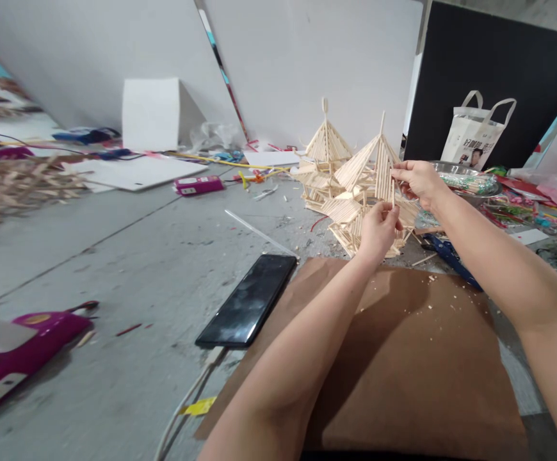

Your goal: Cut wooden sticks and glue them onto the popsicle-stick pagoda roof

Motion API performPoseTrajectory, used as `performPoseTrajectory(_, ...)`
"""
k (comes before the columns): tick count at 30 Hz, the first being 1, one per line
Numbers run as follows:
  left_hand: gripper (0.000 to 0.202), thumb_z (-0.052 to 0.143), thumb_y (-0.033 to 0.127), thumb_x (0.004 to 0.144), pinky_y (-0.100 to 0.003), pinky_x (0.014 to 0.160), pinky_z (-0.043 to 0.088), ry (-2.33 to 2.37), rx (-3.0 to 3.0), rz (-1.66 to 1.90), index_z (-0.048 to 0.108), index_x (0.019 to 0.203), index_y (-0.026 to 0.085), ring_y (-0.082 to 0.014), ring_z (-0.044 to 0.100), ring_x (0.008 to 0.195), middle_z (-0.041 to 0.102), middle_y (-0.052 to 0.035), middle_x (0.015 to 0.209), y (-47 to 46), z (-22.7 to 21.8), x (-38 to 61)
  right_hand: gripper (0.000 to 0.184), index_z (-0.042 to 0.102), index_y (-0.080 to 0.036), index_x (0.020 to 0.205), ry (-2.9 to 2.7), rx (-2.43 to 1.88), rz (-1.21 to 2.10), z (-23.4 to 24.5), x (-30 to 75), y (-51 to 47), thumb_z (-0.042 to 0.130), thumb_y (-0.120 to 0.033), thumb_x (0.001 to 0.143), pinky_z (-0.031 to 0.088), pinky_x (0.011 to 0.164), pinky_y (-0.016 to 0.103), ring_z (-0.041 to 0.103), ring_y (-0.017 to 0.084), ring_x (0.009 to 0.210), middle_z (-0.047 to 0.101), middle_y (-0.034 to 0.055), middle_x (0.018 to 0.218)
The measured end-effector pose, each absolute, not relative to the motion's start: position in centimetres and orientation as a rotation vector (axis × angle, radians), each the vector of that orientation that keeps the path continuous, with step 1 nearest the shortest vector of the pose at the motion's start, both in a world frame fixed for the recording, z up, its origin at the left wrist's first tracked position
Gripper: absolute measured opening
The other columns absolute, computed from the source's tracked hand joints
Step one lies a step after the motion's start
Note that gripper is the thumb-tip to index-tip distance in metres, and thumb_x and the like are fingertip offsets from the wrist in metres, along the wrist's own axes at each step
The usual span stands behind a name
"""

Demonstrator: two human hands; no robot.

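A pagoda-like model made of thin wooden sticks (355, 186) stands on the grey floor beyond a brown cardboard sheet (417, 358). My left hand (379, 227) is closed in a pinch on a thin wooden stick (393, 192) held upright against the model's roof. Just above it, my right hand (415, 181) pinches the upper end of the same stick, fingers pressed together at the roof's edge. A second stick tower (324, 150) stands just behind the first.
A black phone (247, 301) lies left of the cardboard, a cable trailing from it. Magenta boxes (14, 352) (198, 185), white boards (137, 171), blue pliers (449, 255), a metal bowl of sticks (465, 179) and a white tote bag (477, 134) lie around.
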State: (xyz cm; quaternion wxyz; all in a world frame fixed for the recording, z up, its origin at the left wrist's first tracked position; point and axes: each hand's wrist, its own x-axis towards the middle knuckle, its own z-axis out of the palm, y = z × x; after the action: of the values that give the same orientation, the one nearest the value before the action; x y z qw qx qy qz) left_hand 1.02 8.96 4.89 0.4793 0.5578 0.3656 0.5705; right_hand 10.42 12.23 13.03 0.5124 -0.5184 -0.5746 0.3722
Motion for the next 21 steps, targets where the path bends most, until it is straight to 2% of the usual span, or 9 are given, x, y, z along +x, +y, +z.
performPoseTrajectory(7, 0.018, 0.048, 0.025, 0.082, -0.016, 0.033, 0.023, 0.878, 1.285, 1.341, 0.044, 0.068, 0.016, -0.0013, 0.033, 0.027, 0.05, 0.007, 0.046, 8.73, 5.76, 0.83, 0.005, 0.055, -0.014, 0.076, -1.378, -1.202, 0.958, 12.76, 11.12, 12.1, 0.053, -0.009, 0.076, 0.027, 0.034, 0.016, 0.041, 0.003, 0.038, 0.051, -0.0045, 0.056)
performPoseTrajectory(14, 0.019, 0.049, 0.025, 0.082, -0.017, 0.033, 0.024, 0.869, 1.229, 1.334, 0.044, 0.066, 0.016, -0.0014, 0.034, 0.028, 0.049, 0.0071, 0.046, 8.97, 5.79, 0.75, 0.009, 0.055, -0.014, 0.077, -1.407, -1.201, 0.938, 12.64, 11.16, 12.09, 0.058, -0.007, 0.072, 0.027, 0.034, 0.015, 0.041, 0.002, 0.039, 0.05, -0.0056, 0.054)
performPoseTrajectory(21, 0.013, 0.05, 0.024, 0.081, -0.018, 0.032, 0.022, 0.801, 1.207, 1.365, 0.043, 0.071, 0.017, -0.0031, 0.034, 0.027, 0.049, 0.0073, 0.045, 8.91, 5.76, 0.72, 0.01, 0.055, -0.014, 0.076, -1.412, -1.188, 0.93, 12.58, 11.1, 12.1, 0.056, -0.004, 0.073, 0.027, 0.033, 0.015, 0.039, 0.003, 0.038, 0.05, -0.0058, 0.053)
